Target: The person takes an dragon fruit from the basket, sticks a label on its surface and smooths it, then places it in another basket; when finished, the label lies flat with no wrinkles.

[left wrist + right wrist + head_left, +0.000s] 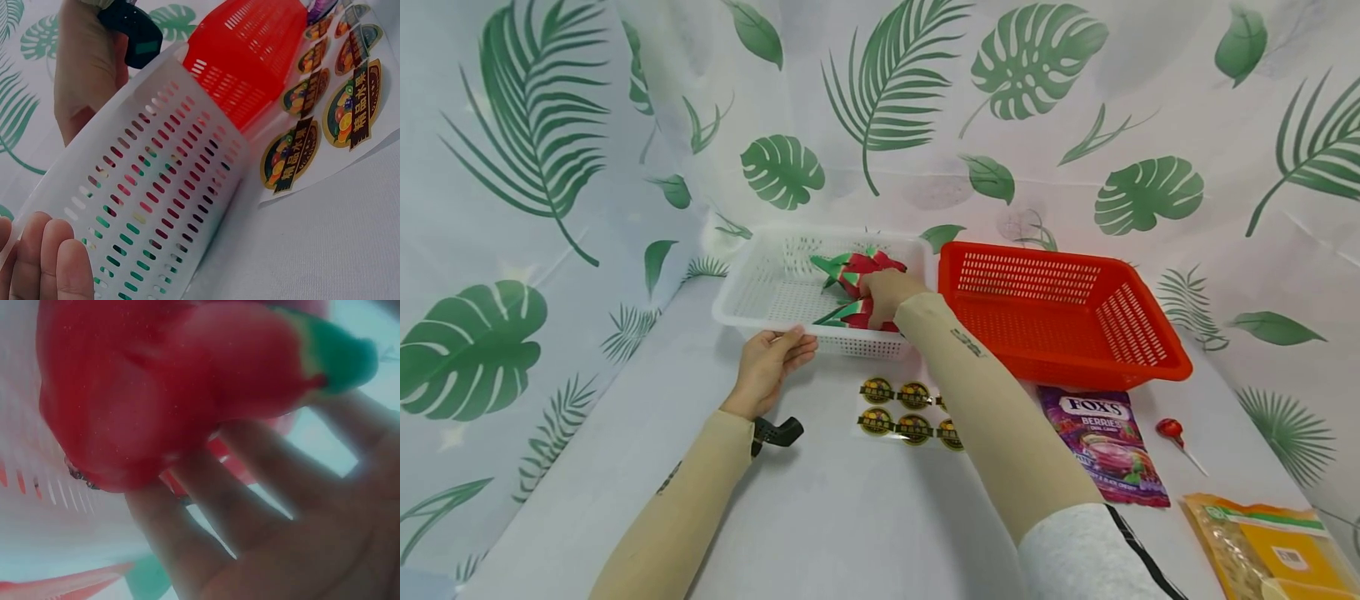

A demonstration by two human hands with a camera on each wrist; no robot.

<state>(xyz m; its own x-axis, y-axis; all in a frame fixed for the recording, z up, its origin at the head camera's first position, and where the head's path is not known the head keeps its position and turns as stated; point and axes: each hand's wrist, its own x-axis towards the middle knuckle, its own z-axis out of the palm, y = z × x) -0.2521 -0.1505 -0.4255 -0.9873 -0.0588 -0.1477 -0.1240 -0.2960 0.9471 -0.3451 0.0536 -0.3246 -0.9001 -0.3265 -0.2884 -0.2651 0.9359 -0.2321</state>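
Observation:
My left hand (767, 367) grips the near rim of a white plastic basket (752, 312), thumb at the rim and fingers along the outer wall. Its fingertips show at the lower left of the left wrist view. Inside the basket lie red dragon fruits (856, 265) with green-tipped scales, toward its right side. My right hand (891, 292) reaches down over them. Close up in the right wrist view, its spread fingers (262, 462) curve behind one dragon fruit (169, 387) and hold it; the fingertips are hidden by the fruit.
Right of the white basket stands a red basket (1030, 325). A sheet of round fruit stickers (913, 412) lies in front, partly behind my right forearm. Farther right are a purple candy bag (1108, 446), a red lollipop (1171, 429) and a yellow food packet (1277, 554).

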